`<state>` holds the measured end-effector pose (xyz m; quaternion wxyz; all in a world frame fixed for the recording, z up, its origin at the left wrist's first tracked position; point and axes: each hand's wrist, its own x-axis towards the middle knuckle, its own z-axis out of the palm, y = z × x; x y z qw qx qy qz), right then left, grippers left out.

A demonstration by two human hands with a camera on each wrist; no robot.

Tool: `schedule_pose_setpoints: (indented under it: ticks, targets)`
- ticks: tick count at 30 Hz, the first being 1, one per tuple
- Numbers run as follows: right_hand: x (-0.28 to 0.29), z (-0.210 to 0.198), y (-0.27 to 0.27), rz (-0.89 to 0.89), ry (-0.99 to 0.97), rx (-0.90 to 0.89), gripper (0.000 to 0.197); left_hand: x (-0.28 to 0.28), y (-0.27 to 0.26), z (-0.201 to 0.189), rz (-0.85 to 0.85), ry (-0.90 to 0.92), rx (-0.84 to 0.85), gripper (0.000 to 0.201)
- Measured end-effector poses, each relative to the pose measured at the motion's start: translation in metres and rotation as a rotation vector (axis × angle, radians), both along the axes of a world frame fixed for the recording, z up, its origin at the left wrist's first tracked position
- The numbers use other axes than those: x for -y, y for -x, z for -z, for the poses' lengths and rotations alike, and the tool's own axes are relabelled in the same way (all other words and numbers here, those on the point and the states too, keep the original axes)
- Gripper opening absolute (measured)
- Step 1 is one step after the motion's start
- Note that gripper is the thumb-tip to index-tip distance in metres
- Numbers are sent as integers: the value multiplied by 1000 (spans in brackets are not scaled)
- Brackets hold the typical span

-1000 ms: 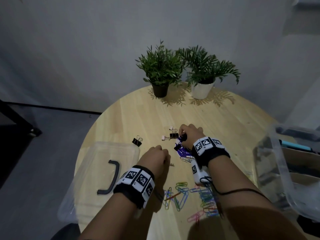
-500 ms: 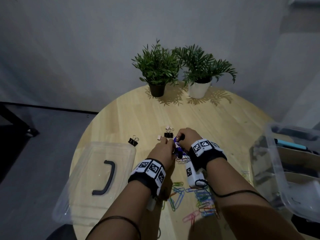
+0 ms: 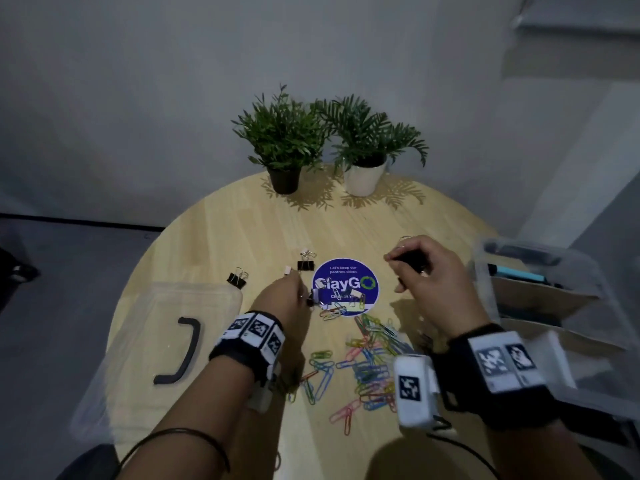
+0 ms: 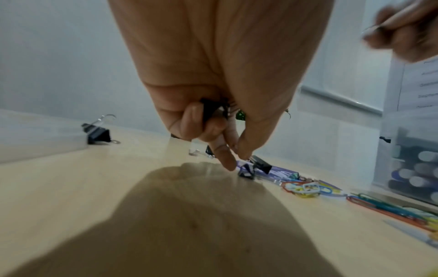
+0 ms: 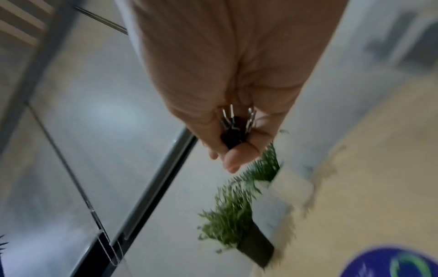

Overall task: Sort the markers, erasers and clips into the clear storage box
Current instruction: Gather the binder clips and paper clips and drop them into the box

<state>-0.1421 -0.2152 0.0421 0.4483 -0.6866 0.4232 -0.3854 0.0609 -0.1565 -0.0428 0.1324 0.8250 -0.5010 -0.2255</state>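
The right hand (image 3: 429,271) has swung away from the middle of the table (image 3: 221,237) toward its right edge, uncovering the round blue sticker (image 3: 346,289); its fingers are clenched around black binder clips (image 5: 233,131), wire handles poking up into the palm. The left hand (image 3: 282,299) has slid in to the sticker's left rim, holding a binder clip (image 4: 213,110) curled in its palm while finger and thumb close on a small clip (image 4: 246,171) lying there. Two more binder clips (image 3: 306,263) sit loose toward the far-left side. Coloured paper clips (image 3: 367,362) are strewn across the near edge between the wrists. The clear storage box (image 3: 540,306) stands at the right edge, markers inside; its lid (image 3: 145,341) lies at the left edge. Two potted plants (image 3: 325,143) crowd the far edge.
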Motion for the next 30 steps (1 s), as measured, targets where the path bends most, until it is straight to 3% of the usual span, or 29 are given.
schedule_pose_setpoints:
  ticks: [3,6,8,11,14,16,18,21,23,25,30]
  targets:
    - [-17,-20,49,115,131,-45,23,-14,-3,-8,-66,30,-50,22]
    - [-26,-21,98,293,268,-297,17,-29,-6,-15,-65,68,-87,7]
    - [-33,-13,122,373,332,-460,17,-38,-5,-19,-37,140,-75,7]
    - [-39,3,140,385,246,-642,14,-49,14,-34,15,281,-142,7]
    - [-42,8,142,261,59,-802,17,-57,50,-58,110,372,-169,8]
    - [-43,2,143,201,24,-782,24,-60,79,-74,182,415,-204,7]
    - [-46,-6,149,208,35,-630,28,-61,110,-90,261,444,-233,5]
    - [-52,-8,172,403,176,-478,27,-51,157,-108,393,480,-207,3]
    - [-52,1,188,477,223,-554,30,-36,187,-115,466,506,-160,2]
    - [-54,12,200,428,158,-700,41,-18,215,-114,515,486,-116,6]
    - [-60,25,206,375,144,-718,41,14,262,-102,636,182,131,26]
